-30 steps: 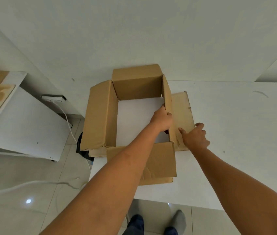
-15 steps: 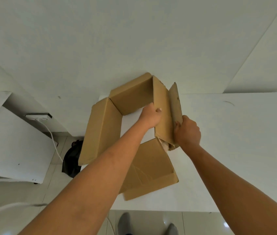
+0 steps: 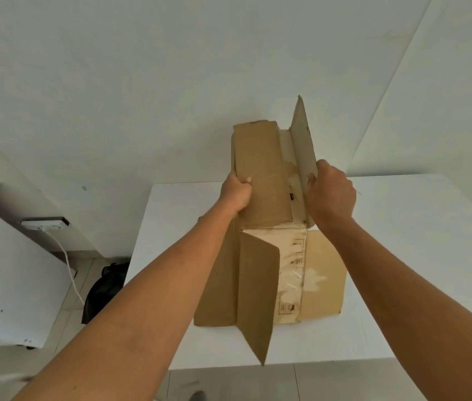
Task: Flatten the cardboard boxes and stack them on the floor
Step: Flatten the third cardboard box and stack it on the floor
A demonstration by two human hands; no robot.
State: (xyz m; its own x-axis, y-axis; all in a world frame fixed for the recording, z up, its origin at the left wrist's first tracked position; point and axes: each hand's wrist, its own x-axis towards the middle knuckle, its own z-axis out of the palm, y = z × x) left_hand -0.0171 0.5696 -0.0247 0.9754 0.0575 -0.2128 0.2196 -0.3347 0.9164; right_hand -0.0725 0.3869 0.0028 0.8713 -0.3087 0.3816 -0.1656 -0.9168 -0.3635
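A brown cardboard box (image 3: 263,180), collapsed nearly flat, is lifted above the white table (image 3: 402,256) and tilted upright. My left hand (image 3: 236,192) grips its left edge near the top. My right hand (image 3: 330,195) holds the upright right flap. The lower flaps (image 3: 255,287) hang open toward me, and the taped, labelled outer face (image 3: 315,273) shows at the lower right.
The white table's front edge runs near the frame's bottom, with tiled floor below. At left stands a white cabinet (image 3: 6,273), with a wall socket (image 3: 45,222) and white cable. A black bag (image 3: 104,290) lies on the floor between cabinet and table.
The open box has been raised off the table and pushed together into a nearly flat shape. Both hands rose with it; the right flap now stands upright.
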